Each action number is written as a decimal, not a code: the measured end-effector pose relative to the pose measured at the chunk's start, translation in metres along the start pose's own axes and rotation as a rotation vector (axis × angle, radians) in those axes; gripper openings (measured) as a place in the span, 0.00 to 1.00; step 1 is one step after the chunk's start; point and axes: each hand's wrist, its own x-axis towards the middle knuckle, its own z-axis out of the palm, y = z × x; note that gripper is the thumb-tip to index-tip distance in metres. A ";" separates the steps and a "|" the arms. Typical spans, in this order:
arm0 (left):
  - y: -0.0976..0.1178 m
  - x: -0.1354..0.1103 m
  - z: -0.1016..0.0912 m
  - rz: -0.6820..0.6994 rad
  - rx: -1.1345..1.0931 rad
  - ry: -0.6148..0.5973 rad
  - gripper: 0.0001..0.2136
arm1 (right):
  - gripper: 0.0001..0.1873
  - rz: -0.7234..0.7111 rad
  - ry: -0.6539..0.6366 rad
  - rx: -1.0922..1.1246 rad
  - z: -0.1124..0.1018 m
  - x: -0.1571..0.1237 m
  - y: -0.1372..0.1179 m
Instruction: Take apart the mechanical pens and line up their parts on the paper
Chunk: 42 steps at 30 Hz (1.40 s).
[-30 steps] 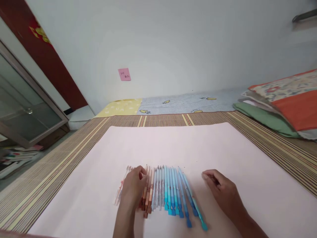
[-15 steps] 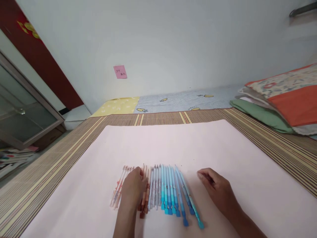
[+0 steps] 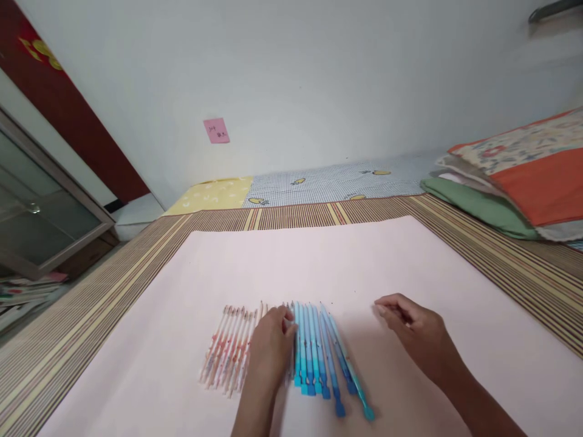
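Several slim pens lie side by side on a pale pink sheet [image 3: 291, 261]. At the left are white pens with reddish patterns [image 3: 230, 346]; blue pens [image 3: 310, 346] with wide, flat ends lie at the right, the rightmost slanting outward. Between these groups my left hand [image 3: 271, 343] is over the row, covering the brown and greyish pens in the middle. Its fingers bend down with a small gap at the thumb; whether they touch a pen is unclear. Right of the row, my right hand [image 3: 416, 334] hovers with curled fingers pressed together, nothing visible in them.
The sheet lies on a striped mat [image 3: 296, 216]. Folded cloths and a pillow [image 3: 537, 182] are piled at the right. Patterned fabric [image 3: 319, 182] runs along the wall, which bears a pink note [image 3: 216, 130]. A glass-fronted cabinet [image 3: 40, 200] stands at the left.
My left hand has moved right along the row, uncovering more white pens and covering the brown ones. My right hand has shifted slightly right. The pens stay in place.
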 end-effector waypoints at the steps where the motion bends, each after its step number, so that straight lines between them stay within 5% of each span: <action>1: 0.001 0.000 0.004 0.009 0.016 -0.006 0.06 | 0.14 0.001 -0.009 0.010 0.001 0.000 0.000; 8: 0.007 0.000 0.013 0.036 0.175 -0.006 0.06 | 0.15 -0.051 -0.123 0.036 0.017 -0.011 0.005; 23: 0.030 -0.002 0.023 0.111 0.317 -0.016 0.08 | 0.14 -0.080 -0.143 0.068 0.023 -0.011 0.007; 42: 0.040 0.002 0.033 0.067 0.405 -0.024 0.12 | 0.14 0.009 -0.024 0.193 -0.002 0.001 0.008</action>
